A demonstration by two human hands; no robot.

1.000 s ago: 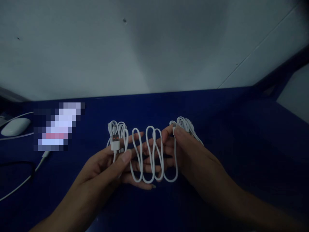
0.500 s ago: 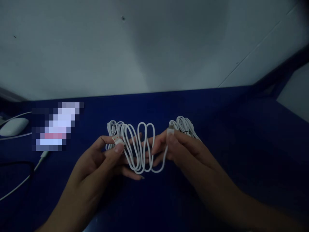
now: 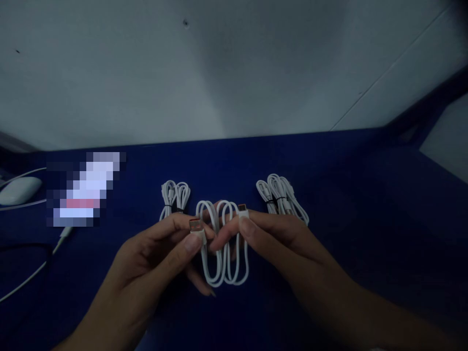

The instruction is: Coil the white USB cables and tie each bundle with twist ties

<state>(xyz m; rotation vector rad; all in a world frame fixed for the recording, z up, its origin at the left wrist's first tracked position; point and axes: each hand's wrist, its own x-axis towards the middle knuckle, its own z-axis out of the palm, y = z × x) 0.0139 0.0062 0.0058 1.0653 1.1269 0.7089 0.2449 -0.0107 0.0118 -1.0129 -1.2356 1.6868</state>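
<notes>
Between my hands is a white USB cable [image 3: 221,273], folded into upright loops. My left hand [image 3: 157,258] pinches its larger USB plug [image 3: 195,227] between thumb and index finger, the metal end pointing up. The smaller plug [image 3: 243,211] at the other end is pinched by my right hand [image 3: 281,243]. Fingers of both hands reach behind and among the loops, so part of the cable is hidden. Beyond my left hand lie two tied cable bundles [image 3: 175,195]. Several more tied bundles [image 3: 280,192] lie beyond my right hand.
A blurred-out phone-like bright rectangle [image 3: 87,187] lies on the blue table [image 3: 219,161] at the left, with a white cable [image 3: 34,275] running from it. A white rounded object [image 3: 21,190] sits at the far left. A pale wall [image 3: 146,78] rises behind the table.
My hands have drawn closer together, pushing the cable's loops into a tighter bunch. The loops sit lower, and the tied bundles behind show more fully.
</notes>
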